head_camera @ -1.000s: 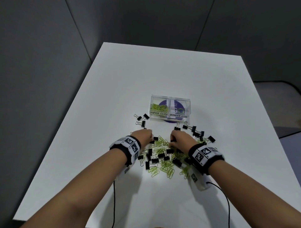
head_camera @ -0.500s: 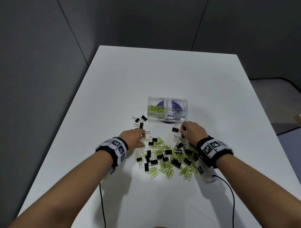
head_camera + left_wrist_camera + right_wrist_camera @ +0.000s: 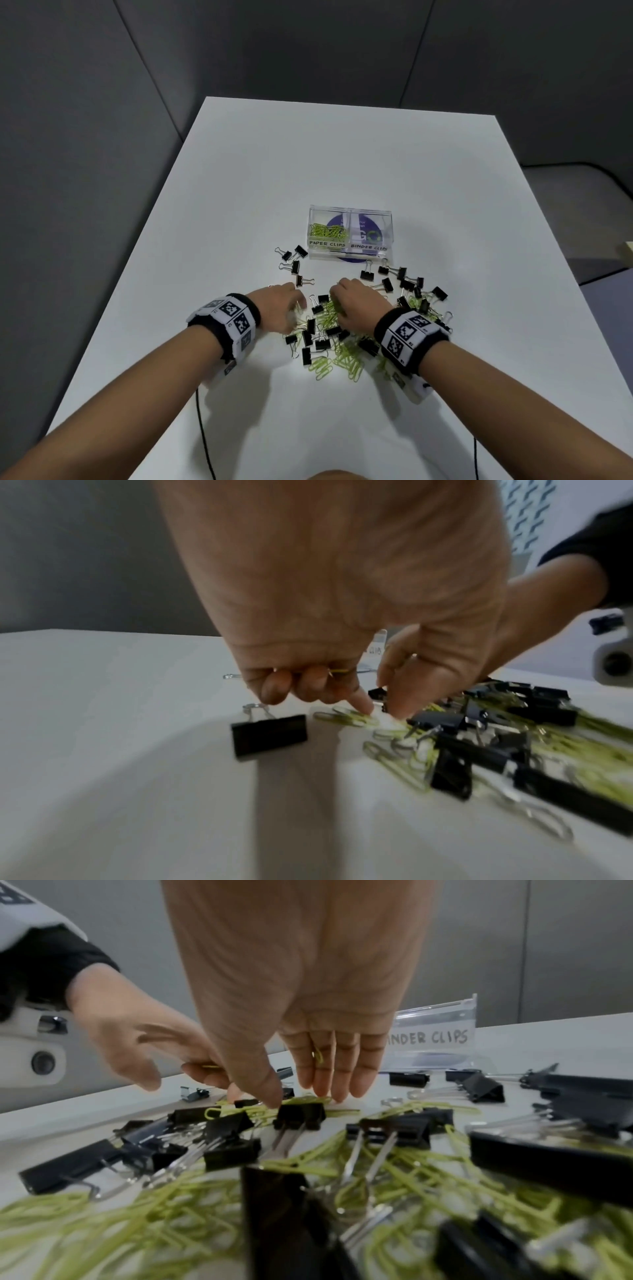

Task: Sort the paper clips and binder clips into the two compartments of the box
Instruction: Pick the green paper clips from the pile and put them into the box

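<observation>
A: Down over the heap — left hand [image 3: 279,305] at its left edge, forefinger and thumb tips pressed onto a green paper clip [image 3: 346,716] flat on the white worktop [image 3: 342,164].
B: Curled, though? Other fingers folded under, a sliver of green wire tucked among them — so gripping a paper clip there.
A: Right hand [image 3: 359,305] just beside it, fingers pointing down, tips on the green paper clips [image 3: 346,356] near a black binder clip [image 3: 301,1115]. A green loop caught between two fingers; firmly held or not, cannot tell.
B: And the heap itself?
A: Mixed, green paper clips tangled with black binder clips [image 3: 411,284], spread between both wrists and out to the right. Four more binder clips lying apart, to the left of the box.
B: Clear box [image 3: 351,253] beyond the heap, labels facing this way.
A: Left compartment marked PAPER CLIPS, with a small bundle of green ones [image 3: 327,231] inside. Right compartment marked BINDER CLIPS — only a purple disc showing through its floor.
</observation>
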The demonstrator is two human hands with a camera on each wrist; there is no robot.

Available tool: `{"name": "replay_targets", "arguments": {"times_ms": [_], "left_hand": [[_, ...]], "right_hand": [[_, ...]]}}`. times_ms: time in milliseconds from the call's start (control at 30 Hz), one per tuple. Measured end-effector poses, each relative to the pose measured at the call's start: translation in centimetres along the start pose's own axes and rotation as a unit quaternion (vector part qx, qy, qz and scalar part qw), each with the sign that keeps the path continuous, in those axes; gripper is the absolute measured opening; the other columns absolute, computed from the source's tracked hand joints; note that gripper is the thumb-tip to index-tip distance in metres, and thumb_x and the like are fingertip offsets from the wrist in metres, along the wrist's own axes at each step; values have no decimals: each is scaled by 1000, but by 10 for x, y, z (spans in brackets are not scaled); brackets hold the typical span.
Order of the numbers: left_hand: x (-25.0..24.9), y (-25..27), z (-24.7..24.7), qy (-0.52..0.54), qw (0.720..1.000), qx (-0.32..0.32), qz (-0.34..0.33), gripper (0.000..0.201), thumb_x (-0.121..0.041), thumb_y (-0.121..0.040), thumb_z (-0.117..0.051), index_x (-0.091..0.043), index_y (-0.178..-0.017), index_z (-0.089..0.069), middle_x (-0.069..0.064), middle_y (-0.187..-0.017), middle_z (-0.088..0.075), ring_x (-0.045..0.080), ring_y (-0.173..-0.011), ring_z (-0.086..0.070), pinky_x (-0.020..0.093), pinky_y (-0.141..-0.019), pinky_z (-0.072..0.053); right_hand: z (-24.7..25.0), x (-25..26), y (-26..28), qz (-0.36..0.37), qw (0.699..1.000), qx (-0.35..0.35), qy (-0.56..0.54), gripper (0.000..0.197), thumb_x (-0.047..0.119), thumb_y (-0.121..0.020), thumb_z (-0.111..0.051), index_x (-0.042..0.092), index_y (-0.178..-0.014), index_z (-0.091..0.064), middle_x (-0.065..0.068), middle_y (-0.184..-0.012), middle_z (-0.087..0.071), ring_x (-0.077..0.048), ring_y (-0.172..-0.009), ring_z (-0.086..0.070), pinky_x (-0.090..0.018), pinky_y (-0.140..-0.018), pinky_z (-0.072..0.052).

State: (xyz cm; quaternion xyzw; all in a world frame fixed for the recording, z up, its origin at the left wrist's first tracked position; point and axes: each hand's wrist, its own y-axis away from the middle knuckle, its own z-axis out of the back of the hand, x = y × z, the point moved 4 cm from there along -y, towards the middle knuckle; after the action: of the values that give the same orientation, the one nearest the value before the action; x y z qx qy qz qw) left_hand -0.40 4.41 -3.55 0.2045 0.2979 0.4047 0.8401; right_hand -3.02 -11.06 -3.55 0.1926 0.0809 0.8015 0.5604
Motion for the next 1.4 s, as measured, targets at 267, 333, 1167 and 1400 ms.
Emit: {"name": "replay_targets", "arguments": {"times_ms": [267,333,1167,1400], "left_hand": [[2,2,-10,-60,997,-41,-22,46,-34,-88,-60,-14,-127,-45,6,-124,-47,23,-108,-52,30,-86,-41],[-2,-4,-9,-71,996,-50,-19,39,-34,-92,-53,-12,-124,-49,7,-126,-47,24,-111,-51,32,-87,-41],[-4,-17,26,-42,982,-178,40,33,-45,-95,-44,-15,-108,-51,0,-102,-65,18,-84,-59,29,-77,-47],[-41,-30,9,-143,983,-113,-18,47,-54,-83,-57,-10,-99,-60,2,-94,-65,23,-85,-64,34,-77,-54]], "right_hand": [[-1,15,-10,-4,999,19,34,24,5,-90,-48,3,-114,-50,-14,-121,-50,-30,-112,-47,-37,-86,-43],[0,15,-12,-16,999,33,32,23,0,-89,-47,3,-112,-50,-15,-120,-50,-31,-111,-48,-37,-85,-43],[15,-53,7,-125,973,1,-196,10,8,-88,-55,5,-94,-61,-10,-98,-66,-20,-84,-59,-30,-75,-49],[20,-60,13,-158,952,-41,-258,18,9,-94,-47,4,-105,-60,-9,-102,-62,-23,-88,-61,-34,-82,-52]]}}
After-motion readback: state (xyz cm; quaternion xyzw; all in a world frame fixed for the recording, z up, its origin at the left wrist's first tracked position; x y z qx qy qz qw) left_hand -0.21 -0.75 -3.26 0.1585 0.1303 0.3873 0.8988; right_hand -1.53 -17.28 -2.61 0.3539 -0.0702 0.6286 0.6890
